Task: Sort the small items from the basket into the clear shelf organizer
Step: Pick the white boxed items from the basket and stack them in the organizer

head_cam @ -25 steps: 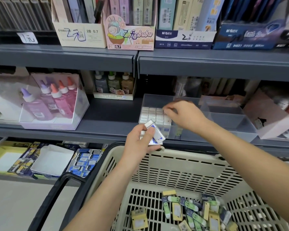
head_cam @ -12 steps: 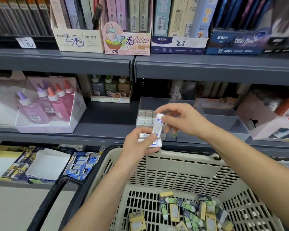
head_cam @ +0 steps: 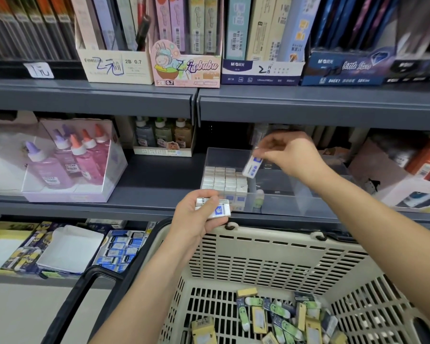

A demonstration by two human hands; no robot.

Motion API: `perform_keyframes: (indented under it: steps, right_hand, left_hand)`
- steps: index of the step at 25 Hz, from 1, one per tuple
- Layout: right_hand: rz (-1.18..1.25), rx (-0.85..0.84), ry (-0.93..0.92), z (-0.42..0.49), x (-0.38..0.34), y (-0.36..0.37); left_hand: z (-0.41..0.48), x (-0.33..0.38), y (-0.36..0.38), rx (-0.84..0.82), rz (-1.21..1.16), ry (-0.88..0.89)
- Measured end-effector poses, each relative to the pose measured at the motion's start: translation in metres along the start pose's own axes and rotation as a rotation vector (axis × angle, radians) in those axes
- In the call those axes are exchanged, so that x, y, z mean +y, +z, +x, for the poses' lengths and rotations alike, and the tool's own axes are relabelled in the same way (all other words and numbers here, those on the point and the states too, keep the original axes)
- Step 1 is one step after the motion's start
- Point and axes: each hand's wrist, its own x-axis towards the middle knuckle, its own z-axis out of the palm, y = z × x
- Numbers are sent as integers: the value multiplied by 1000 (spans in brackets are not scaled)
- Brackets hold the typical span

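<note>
My right hand pinches a white and blue eraser by its top end, holding it tilted just above the clear shelf organizer. Rows of white erasers stand packed in the organizer's left compartment. Lower down, my left hand grips a small stack of the same erasers over the far rim of the beige basket. Several green, yellow and dark small items lie on the basket's floor.
A display box of purple and pink glue bottles stands left of the organizer. Small bottles sit behind it. Pencil-lead boxes line the upper shelf. A lower shelf holds blue eraser packs. The basket's black handle juts left.
My right hand has carried one eraser up and right from the stack in my left hand to above the organizer. The left hand has stayed over the basket rim.
</note>
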Motion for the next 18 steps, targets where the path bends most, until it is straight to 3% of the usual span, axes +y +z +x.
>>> perform_keyframes:
  steps: [4,18]
  right_hand:
    - [-155,76,33,18,12,20]
    - [-392,-97,-17,25,16,45]
  left_hand:
    - [0,1,-1,24,56,4]
    - [1,1,-2,40,61,-22]
